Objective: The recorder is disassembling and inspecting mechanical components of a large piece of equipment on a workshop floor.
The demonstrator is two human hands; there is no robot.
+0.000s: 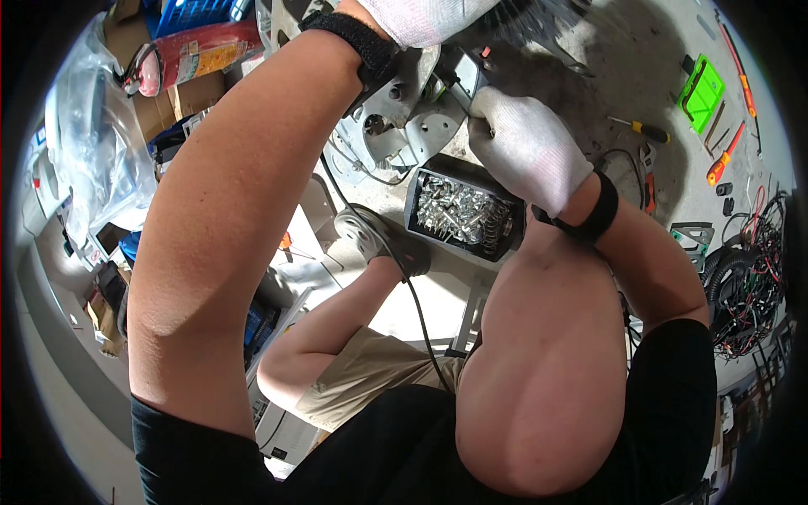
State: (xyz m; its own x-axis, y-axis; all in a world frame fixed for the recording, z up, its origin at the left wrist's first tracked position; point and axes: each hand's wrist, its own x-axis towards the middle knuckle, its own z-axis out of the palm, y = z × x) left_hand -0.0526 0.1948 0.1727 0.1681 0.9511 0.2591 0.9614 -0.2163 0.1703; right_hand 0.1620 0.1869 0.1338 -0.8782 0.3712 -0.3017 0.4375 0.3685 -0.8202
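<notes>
Both my hands wear white knit gloves. At the top edge, my left hand reaches over a grey metal assembly; its fingers are cut off by the frame, so their grip does not show. Right of the assembly, my right hand has its fingers curled in, thumb side against the assembly's edge; what they pinch is hidden. Just below stands a black bin holding many small silvery screws and some springs. A dark cable runs from the assembly down toward my lap.
On the floor at right lie a yellow-black screwdriver, red-orange screwdrivers, a green plastic case, orange-handled pliers and tangled wires. At left are a red fire extinguisher and clear plastic wrapping. My shoe stands beside the bin.
</notes>
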